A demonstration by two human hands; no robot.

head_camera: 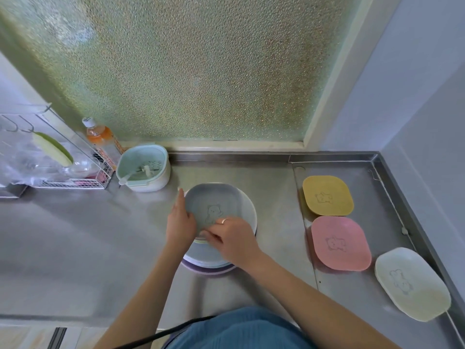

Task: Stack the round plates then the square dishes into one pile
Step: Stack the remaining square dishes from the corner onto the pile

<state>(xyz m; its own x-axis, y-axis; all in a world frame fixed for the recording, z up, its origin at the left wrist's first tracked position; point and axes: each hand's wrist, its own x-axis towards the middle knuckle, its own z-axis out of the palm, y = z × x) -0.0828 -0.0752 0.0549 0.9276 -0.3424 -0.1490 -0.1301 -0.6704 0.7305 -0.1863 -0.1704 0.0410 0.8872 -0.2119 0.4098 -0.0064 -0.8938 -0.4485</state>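
A pile of round plates (247, 210) stands on the steel counter in the middle. On top of it lies a grey-blue square dish (214, 202) with a bear drawing. My left hand (180, 222) grips the dish's left edge. My right hand (231, 238), wearing a ring, holds its near edge. To the right, three square dishes lie apart on the counter: a yellow dish (327, 195), a pink dish (341, 243) and a pale cream dish (412, 283). My hands hide the near part of the pile.
A mint colander bowl (143, 170) with a spoon sits at the back left. Beside it stand a wire rack (75, 182) with plastic bags and an orange drink bottle (98, 133). A frosted window rises behind. The counter's raised rim (402, 187) runs along the right.
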